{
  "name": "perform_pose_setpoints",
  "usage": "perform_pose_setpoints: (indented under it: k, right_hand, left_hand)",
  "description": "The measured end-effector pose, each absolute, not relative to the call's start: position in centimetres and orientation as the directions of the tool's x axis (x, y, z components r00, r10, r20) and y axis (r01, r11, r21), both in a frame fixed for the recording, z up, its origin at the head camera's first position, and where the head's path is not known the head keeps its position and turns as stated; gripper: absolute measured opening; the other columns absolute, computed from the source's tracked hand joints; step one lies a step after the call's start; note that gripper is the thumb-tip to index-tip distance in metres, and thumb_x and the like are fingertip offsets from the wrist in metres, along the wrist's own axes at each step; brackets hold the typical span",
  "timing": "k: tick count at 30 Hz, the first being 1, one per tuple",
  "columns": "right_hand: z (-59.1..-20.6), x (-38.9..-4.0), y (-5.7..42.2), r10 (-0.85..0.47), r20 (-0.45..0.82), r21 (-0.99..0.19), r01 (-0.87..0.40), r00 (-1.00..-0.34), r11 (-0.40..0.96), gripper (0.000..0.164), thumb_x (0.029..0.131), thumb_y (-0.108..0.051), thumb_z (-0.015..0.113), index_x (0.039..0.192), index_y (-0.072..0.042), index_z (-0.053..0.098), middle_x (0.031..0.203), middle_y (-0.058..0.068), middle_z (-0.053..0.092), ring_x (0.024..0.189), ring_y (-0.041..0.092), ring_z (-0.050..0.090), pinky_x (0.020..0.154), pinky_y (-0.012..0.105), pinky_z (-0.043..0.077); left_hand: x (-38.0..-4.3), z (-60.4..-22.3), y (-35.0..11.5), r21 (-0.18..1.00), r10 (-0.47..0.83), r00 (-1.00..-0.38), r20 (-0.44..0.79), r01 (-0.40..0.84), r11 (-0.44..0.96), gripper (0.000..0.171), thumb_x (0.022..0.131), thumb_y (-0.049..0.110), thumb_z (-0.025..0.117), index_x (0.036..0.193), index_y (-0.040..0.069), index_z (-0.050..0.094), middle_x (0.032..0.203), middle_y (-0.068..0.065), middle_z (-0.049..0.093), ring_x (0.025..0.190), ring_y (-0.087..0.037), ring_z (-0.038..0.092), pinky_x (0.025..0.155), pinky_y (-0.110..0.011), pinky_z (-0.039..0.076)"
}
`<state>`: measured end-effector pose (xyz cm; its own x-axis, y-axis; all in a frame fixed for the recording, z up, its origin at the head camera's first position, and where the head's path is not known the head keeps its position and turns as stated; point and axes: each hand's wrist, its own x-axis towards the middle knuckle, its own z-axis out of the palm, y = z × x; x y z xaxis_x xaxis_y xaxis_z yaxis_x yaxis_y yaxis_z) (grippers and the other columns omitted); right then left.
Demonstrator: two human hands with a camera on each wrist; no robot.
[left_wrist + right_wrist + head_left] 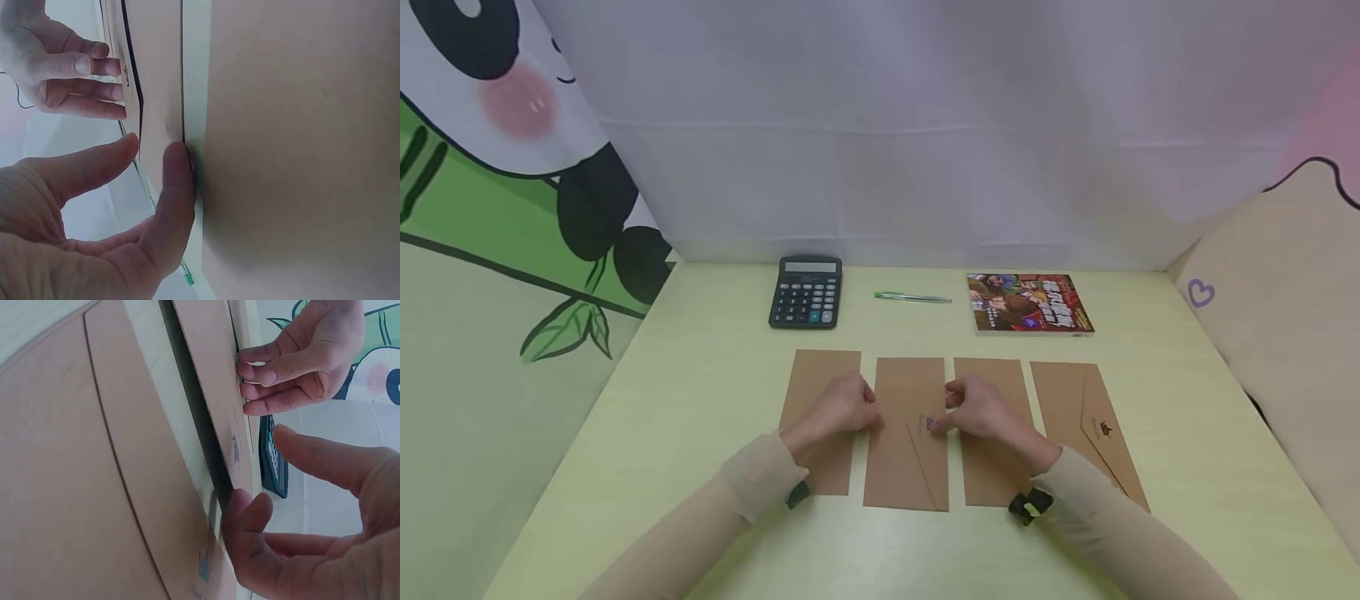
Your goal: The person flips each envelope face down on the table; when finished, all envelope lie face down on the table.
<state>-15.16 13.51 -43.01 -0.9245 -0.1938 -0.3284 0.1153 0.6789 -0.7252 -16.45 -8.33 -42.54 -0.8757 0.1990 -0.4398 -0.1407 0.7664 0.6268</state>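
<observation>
A brown paper envelope [898, 467] with a flap seam and a small printed mark lies between the two hands. My left hand [841, 408] is over its left side, thumb and fingers apart; in the left wrist view an index fingertip [178, 164] touches the envelope's edge. At the opposite edge is my right hand [981, 408], with curved fingers [240, 515] against the side and the thumb held away. In the right wrist view a dark shadow runs under that edge. Other brown envelopes, one on the left [827, 371] and one on the right [992, 379], lie partly beneath the hands.
Farther right rests another envelope [1067, 408] with a crown mark. Along the back of the pale table [647, 450] are a black calculator [806, 292], a green-capped pen [913, 297] and a colourful book [1028, 304]. A white cloth [887, 167] hangs behind them.
</observation>
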Motion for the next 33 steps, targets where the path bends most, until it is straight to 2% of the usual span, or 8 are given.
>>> perform_pose_setpoints:
  k: [3,8,13,17,20,24,28,33]
  right_hand:
    - [-42.8,-15.1,13.8,-0.217,-0.338,-0.752,0.124,-0.916,0.647,0.071,0.069,-0.009,0.085,0.128,0.012,0.051,0.101,0.011,0.061,0.084,0.021,0.055,0.076,0.034,0.049]
    - [-42.4,-15.0,14.7,-0.277,-0.31,-0.808,0.098,-0.909,0.581,0.067,0.073,0.003,0.079,0.131,0.013,0.047,0.107,0.016,0.061,0.085,0.021,0.062,0.076,0.034,0.052]
    - [-42.3,-14.9,15.5,-0.337,-0.257,-0.872,0.067,-0.906,0.485,0.062,0.078,0.012,0.071,0.134,0.013,0.044,0.108,0.018,0.062,0.089,0.024,0.065,0.075,0.034,0.054]
    - [-42.8,-14.9,15.9,-0.38,-0.186,-0.933,0.041,-0.906,0.358,0.062,0.079,0.015,0.068,0.135,0.012,0.041,0.106,0.019,0.063,0.09,0.026,0.066,0.076,0.035,0.054]
    - [-43.1,-14.9,16.0,-0.405,-0.138,-0.96,0.021,-0.904,0.279,0.064,0.079,0.014,0.069,0.136,0.011,0.041,0.106,0.02,0.063,0.09,0.028,0.066,0.076,0.035,0.054]
    - [-42.9,-14.7,16.1,-0.425,-0.119,-0.974,0.022,-0.897,0.227,0.065,0.08,0.009,0.071,0.137,0.008,0.04,0.109,0.023,0.062,0.092,0.031,0.066,0.078,0.036,0.053]
    - [-42.8,-14.7,16.2,-0.433,-0.129,-0.973,0.031,-0.892,0.227,0.065,0.082,0.004,0.071,0.14,0.003,0.04,0.111,0.021,0.063,0.095,0.031,0.065,0.081,0.036,0.052]
    - [-43.6,-15.0,15.9,-0.463,-0.08,-0.971,-0.036,-0.883,0.236,0.062,0.081,-0.002,0.075,0.136,0.001,0.046,0.111,0.018,0.065,0.099,0.03,0.064,0.081,0.036,0.052]
  left_hand:
    - [-16.4,-42.7,-8.4,0.648,0.213,-0.878,-0.429,-0.134,0.75,0.018,0.079,0.01,0.077,0.074,0.002,0.061,0.065,-0.006,0.057,0.058,-0.017,0.053,0.051,-0.026,0.04]
    - [-16.1,-42.8,-8.2,0.679,0.232,-0.878,-0.418,-0.133,0.722,0.027,0.079,0.013,0.076,0.066,0.006,0.054,0.058,-0.002,0.05,0.052,-0.014,0.051,0.046,-0.025,0.034]
    - [-15.9,-42.9,-8.1,0.723,0.288,-0.879,-0.379,-0.086,0.686,0.02,0.085,0.019,0.071,0.084,0.001,0.061,0.067,-0.005,0.056,0.058,-0.018,0.058,0.051,-0.027,0.044]
    - [-15.8,-43.1,-7.8,0.757,0.326,-0.879,-0.347,-0.057,0.651,0.035,0.089,0.028,0.067,0.107,-0.002,0.062,0.078,-0.008,0.062,0.061,-0.02,0.061,0.058,-0.031,0.05]
    - [-15.7,-43.2,-7.4,0.753,0.322,-0.888,-0.327,-0.039,0.657,0.048,0.09,0.038,0.064,0.118,-0.001,0.061,0.091,-0.009,0.064,0.072,-0.019,0.061,0.066,-0.033,0.051]
    - [-15.5,-43.4,-7.0,0.745,0.321,-0.898,-0.302,-0.012,0.667,0.056,0.09,0.044,0.062,0.126,0.001,0.058,0.107,-0.009,0.063,0.088,-0.019,0.059,0.075,-0.034,0.051]
    - [-15.3,-43.4,-6.8,0.764,0.344,-0.893,-0.289,0.001,0.645,0.06,0.091,0.043,0.062,0.131,0.0,0.054,0.111,-0.012,0.063,0.093,-0.021,0.06,0.075,-0.035,0.052]
    - [-15.0,-43.1,-6.8,0.774,0.381,-0.878,-0.289,0.019,0.632,0.066,0.091,0.046,0.061,0.137,0.0,0.048,0.117,-0.015,0.059,0.101,-0.026,0.058,0.08,-0.038,0.051]
